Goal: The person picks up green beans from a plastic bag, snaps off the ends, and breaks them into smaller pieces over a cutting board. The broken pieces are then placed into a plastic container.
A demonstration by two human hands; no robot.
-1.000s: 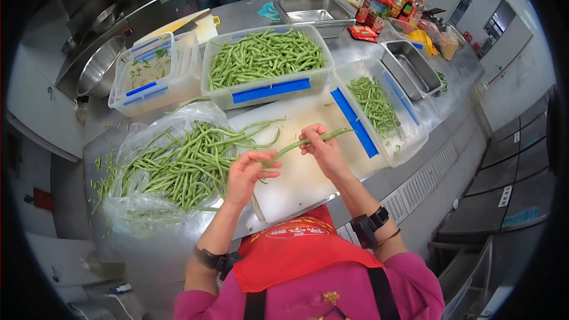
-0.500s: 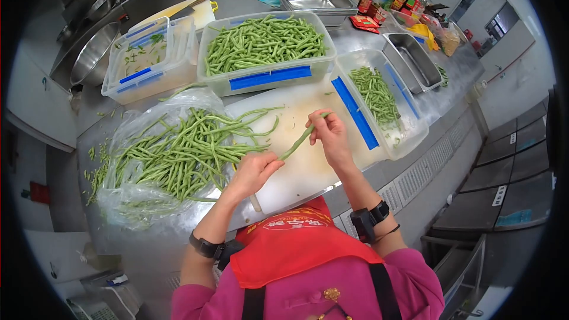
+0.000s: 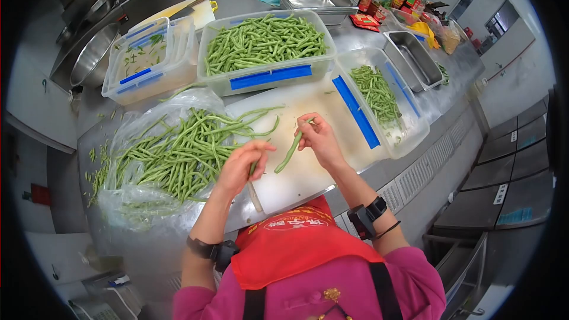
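Note:
My right hand [image 3: 321, 140] pinches the upper end of a green bean [image 3: 288, 155], which slants down to the left over the white cutting board [image 3: 284, 192]. To its left, my left hand [image 3: 242, 166] is apart from that bean, fingers curled around a short piece of green bean [image 3: 253, 169] that is mostly hidden. Beside the left hand, a heap of long green beans [image 3: 178, 154] spills from a clear plastic bag [image 3: 127, 201]. Right of the board, a clear bin [image 3: 409, 139] holds shorter bean pieces [image 3: 374, 92].
Behind the board stands a large clear tub [image 3: 216, 86] full of green beans. Stacked clear containers [image 3: 151, 77] are at the left. Steel pans [image 3: 412, 59], sauce bottles [image 3: 409, 0] and a knife [image 3: 189, 6] on another board lie farther back. A person stands beyond the table.
My left hand has come off the long bean and moved slightly up and left with a short piece. My right hand has shifted slightly left, its bean now hanging more steeply.

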